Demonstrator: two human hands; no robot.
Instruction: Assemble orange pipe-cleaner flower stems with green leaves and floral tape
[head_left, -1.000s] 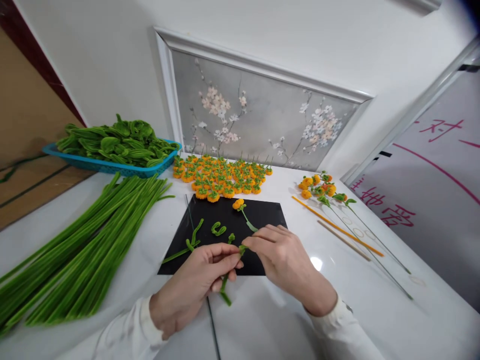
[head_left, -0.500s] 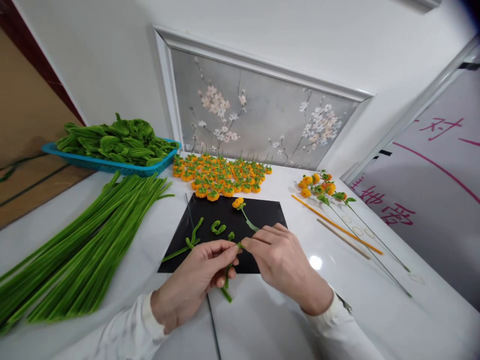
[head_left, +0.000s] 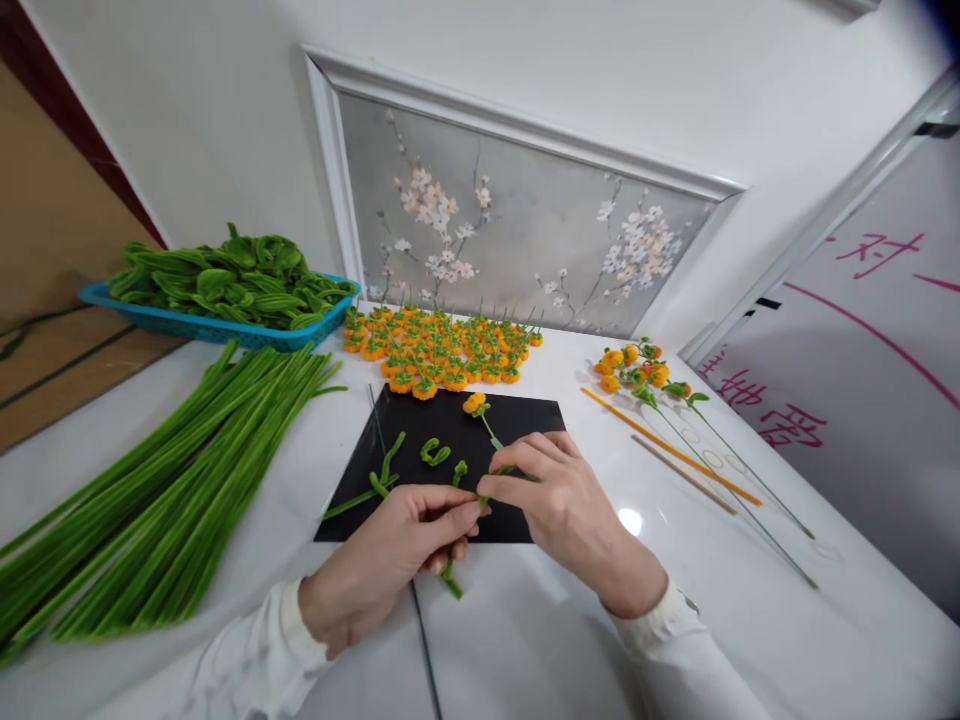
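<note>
Over the front of a black mat point(head_left: 427, 410) my two hands meet at the fingertips. My left hand point(head_left: 409, 535) is closed on a green pipe cleaner point(head_left: 452, 583), whose lower end hangs below the fingers. Thumb and index finger of my right hand point(head_left: 559, 505) pinch the same pipe cleaner near its upper end, which the fingers mostly hide. Just beyond the right fingers lies a small orange flower point(head_left: 475, 403) on a green stem. A curled green piece point(head_left: 434, 453) and some bent green pieces point(head_left: 389, 459) rest on the mat.
Long green pipe cleaners point(head_left: 187, 480) lie at left, before a blue basket point(head_left: 315, 331) of green leaf shapes. Several orange flower heads point(head_left: 442, 352) stand behind the mat. At right are stemmed flowers point(head_left: 630, 368), an orange pipe cleaner point(head_left: 667, 443) and a brown stick point(head_left: 682, 473).
My right hand's fingers have shifted at the left fingertips, and its index finger is now lifted more apart from the others. The left hand keeps its hold on the pipe cleaner.
</note>
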